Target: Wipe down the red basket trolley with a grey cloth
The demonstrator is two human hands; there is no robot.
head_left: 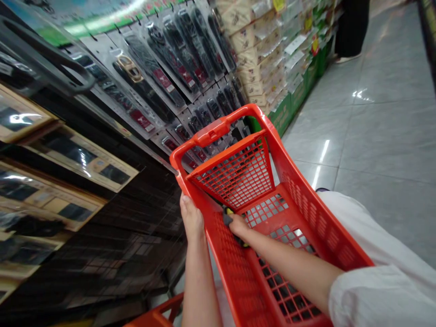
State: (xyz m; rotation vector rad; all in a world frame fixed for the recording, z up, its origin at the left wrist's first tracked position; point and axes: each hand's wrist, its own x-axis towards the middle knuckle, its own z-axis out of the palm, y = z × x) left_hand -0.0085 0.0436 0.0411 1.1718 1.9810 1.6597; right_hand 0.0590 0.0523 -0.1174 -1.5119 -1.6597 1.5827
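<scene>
A red plastic shopping basket (299, 213) with a mesh floor and a raised handle fills the middle of the view. My left hand (191, 219) grips its left rim from outside, thumb over the edge. My right hand (237, 225) reaches down inside the basket and is closed on a small dark item with a yellow part (227, 214) near the floor at the basket's far end. What that item is I cannot make out.
On the left a shop wall display (163, 68) holds hanging blister packs of dark goods, with boxed items (78, 156) on shelves below. Further along are shelves of packaged goods (272, 50). A grey tiled aisle (374, 113) runs right; a person's dark legs (352, 27) stand at the far end.
</scene>
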